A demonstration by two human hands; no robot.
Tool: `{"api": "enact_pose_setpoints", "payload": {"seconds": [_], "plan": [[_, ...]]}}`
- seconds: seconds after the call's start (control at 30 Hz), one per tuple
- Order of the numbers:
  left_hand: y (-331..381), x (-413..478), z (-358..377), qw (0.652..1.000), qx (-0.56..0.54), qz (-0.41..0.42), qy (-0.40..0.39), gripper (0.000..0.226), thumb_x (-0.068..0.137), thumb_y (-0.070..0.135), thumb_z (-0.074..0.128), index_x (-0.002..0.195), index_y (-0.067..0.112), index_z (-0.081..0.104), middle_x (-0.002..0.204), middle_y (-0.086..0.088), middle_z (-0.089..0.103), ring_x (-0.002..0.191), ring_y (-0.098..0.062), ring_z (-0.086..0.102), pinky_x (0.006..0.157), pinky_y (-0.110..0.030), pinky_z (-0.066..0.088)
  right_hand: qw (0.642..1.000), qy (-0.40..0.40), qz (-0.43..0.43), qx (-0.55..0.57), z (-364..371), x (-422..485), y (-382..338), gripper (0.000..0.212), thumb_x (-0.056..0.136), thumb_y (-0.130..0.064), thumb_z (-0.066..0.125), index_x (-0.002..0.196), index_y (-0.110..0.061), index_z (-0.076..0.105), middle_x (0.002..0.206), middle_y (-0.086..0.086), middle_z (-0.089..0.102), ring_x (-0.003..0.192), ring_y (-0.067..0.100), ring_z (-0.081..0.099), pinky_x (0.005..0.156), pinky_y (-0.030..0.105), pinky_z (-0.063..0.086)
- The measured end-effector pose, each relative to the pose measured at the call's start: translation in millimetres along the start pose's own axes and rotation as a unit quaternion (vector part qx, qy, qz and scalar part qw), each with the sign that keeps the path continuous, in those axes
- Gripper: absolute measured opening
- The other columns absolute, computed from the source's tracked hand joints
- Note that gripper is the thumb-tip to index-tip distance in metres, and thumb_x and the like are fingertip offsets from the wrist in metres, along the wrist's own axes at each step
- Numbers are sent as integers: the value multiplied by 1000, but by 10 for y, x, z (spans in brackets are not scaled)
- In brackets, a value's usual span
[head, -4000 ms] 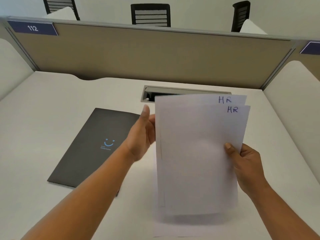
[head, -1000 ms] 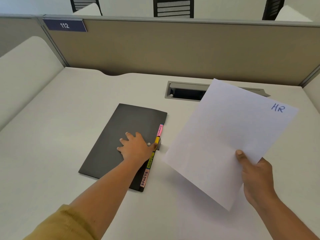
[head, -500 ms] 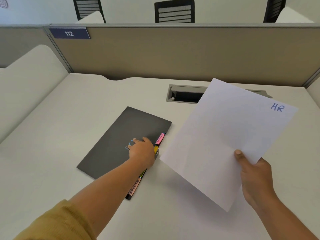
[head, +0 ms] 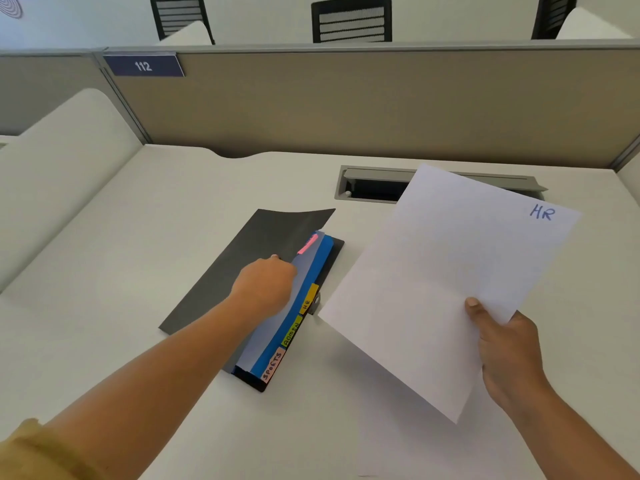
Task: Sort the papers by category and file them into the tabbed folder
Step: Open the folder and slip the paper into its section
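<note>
Down at the near edge of the white desk [head: 104, 271], we can just see a mustard-yellow sleeve [head: 31, 452] in the bottom-left corner. Over on the right, the right hand [head: 502, 348] pinches a plain white paper sheet [head: 450, 271] by its lower right edge, thumb on top and fingers tucked behind. The sheet hangs tilted above the desk, with "HR" in blue pen at its top corner.

A bit further in, the left hand [head: 266, 285] has its fingers curled round the edge of the front cover [head: 249, 265] of a dark grey tabbed folder [head: 332, 258]. The folder lies diagonally mid-desk, just left of the sheet. The cover is raised and bowed, so we get a peek at a bright blue divider [head: 294, 313] inside. Along the folder's right edge run a peach "SPORTS" tab [head: 273, 367], a green "ADMIN" tab [head: 292, 334], a yellow "HR" tab [head: 308, 299] and a pink tab [head: 307, 244] we can't read.

Behind that sits a grey cable slot [head: 374, 187], partly covered by the sheet. Then there's a beige partition wall [head: 346, 105] with a blue "112" plate [head: 143, 66], and black slatted chairs [head: 351, 19] beyond it.
</note>
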State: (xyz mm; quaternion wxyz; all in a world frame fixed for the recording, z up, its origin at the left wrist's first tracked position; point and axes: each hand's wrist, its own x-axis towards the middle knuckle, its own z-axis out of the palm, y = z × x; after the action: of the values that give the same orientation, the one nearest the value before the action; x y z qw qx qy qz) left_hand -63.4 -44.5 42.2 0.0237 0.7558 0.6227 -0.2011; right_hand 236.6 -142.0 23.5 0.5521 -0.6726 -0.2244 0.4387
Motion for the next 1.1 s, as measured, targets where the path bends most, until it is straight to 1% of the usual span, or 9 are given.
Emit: {"api": "enact_pose_setpoints", "payload": {"seconds": [0.17, 0.27, 0.33, 0.43, 0.6, 0.67, 0.8, 1.0, 1.1], "plan": [[-61, 3, -124, 1000, 7, -10, 18, 22, 90, 2, 49, 104, 10, 64, 97, -8, 64, 81, -23, 63, 64, -28, 48, 1000, -16, 8, -4, 12, 5, -53, 14, 93, -15, 65, 106, -15, 69, 106, 1, 73, 101, 27, 68, 98, 51, 51], [-124, 26, -226, 999, 1, -17, 36, 17, 90, 2, 48, 96, 11, 61, 81, -3, 52, 77, -23, 58, 64, -30, 47, 998, -60, 4, -33, 41, -17, -133, 15, 94, -14, 64, 107, -17, 69, 106, 0, 74, 100, 26, 69, 96, 48, 52], [-145, 42, -297, 999, -3, -10, 38, 12, 91, 6, 47, 87, 15, 53, 74, 1, 43, 74, -21, 51, 64, -31, 46, 994, -87, 3, -58, 75, -25, -197, 20, 94, -16, 64, 113, -16, 69, 108, 0, 74, 99, 25, 71, 95, 49, 53], [-135, 55, -365, 999, -2, 2, 46, 11, 92, 11, 47, 84, 19, 44, 77, 2, 44, 74, -19, 49, 63, -30, 42, 986, -127, -3, -111, 149, -39, -331, 18, 93, -17, 64, 111, -18, 69, 103, -2, 76, 93, 25, 73, 91, 50, 55], [-132, 121, -438, 998, -44, 18, 28, 4, 93, 16, 47, 90, 18, 45, 86, 0, 50, 78, -20, 52, 64, -31, 43, 962, -190, -5, -195, 288, -70, -573, 15, 91, -13, 66, 105, -14, 71, 95, 3, 77, 82, 27, 74, 83, 47, 58], [-149, 147, -472, 997, -66, 16, 26, 3, 91, 15, 46, 90, 18, 47, 88, 0, 52, 79, -20, 54, 63, -31, 43, 956, -203, -1, -213, 344, -83, -625, 13, 91, -12, 65, 102, -15, 71, 94, 2, 77, 80, 25, 74, 78, 41, 59], [-151, 167, -499, 997, -75, 16, 15, 7, 91, 16, 48, 96, 16, 53, 88, 1, 53, 79, -20, 56, 60, -30, 43, 944, -226, 5, -242, 490, -106, -661, 12, 93, -12, 60, 98, -16, 69, 90, 0, 76, 75, 20, 73, 60, 29, 54], [-132, 143, -473, 997, -76, 20, 24, 3, 89, 12, 50, 88, 15, 50, 87, -1, 53, 76, -20, 54, 59, -29, 41, 937, -231, -19, -260, 803, -94, -640, 14, 93, -12, 57, 100, -14, 68, 95, 0, 73, 83, 22, 71, 65, 33, 57], [-111, 111, -480, 996, -76, 22, 31, 13, 88, 9, 50, 79, 15, 42, 80, 0, 49, 75, -22, 52, 61, -30, 42, 936, -232, -30, -263, 958, -89, -618, 13, 93, -11, 55, 96, -15, 67, 94, 1, 71, 83, 23, 69, 66, 34, 58]]}}
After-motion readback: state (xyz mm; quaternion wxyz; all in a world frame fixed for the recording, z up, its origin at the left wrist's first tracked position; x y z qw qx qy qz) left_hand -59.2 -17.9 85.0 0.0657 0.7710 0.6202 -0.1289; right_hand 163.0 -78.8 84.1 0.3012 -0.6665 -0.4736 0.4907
